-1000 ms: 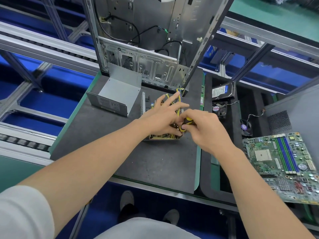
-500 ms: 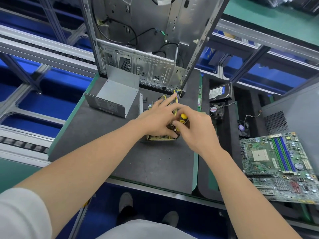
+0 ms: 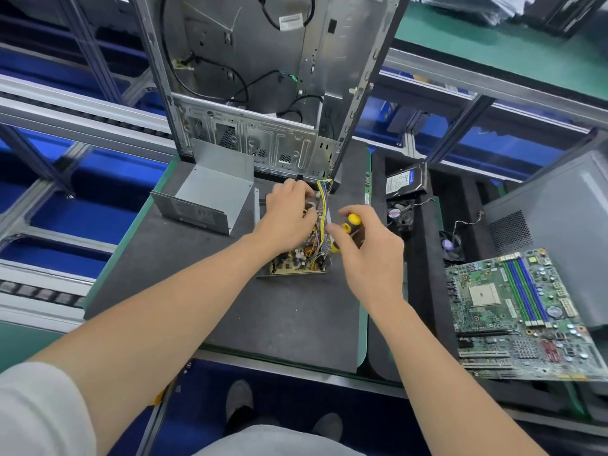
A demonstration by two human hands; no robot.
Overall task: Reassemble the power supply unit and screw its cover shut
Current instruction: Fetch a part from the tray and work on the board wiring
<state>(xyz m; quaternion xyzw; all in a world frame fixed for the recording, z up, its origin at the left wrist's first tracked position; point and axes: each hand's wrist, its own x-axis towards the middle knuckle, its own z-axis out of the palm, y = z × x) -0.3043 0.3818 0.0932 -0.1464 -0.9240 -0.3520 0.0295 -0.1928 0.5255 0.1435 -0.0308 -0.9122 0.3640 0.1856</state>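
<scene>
Power supply unit (image 3: 297, 258), opened up with its circuit board and wire bundle bare, lies flat on the dark mat of the desk (image 3: 204, 291), just in front of the upright computer case. The left hand (image 3: 289, 215) rests on the top of the unit's internals, its fingers (image 3: 304, 192) curled down among the components next to the yellow and purple wires (image 3: 323, 199); whether they pinch anything cannot be told. The right hand (image 3: 365, 248) hovers just right of the board, fingers wrapped around a screwdriver (image 3: 350, 227) with a yellow-and-black handle, the yellow end cap poking up above the thumb; its tip is hidden behind the hand.

Left of the unit, apart from it, sits the grey metal cover (image 3: 210, 199), an open bent-sheet shell with a label on its near side. Behind both stands the empty computer case (image 3: 263, 93), side panel off, black cables hanging inside.

To the right of the mat, a black foam tray (image 3: 424, 258) holds a hard drive (image 3: 406, 179) propped at the back, a small fan (image 3: 399, 213) in front of it and another fan (image 3: 450, 245) further right. A green motherboard (image 3: 519, 311) lies tilted at the right edge, beside a grey panel (image 3: 559, 218) with a perforated patch.
</scene>
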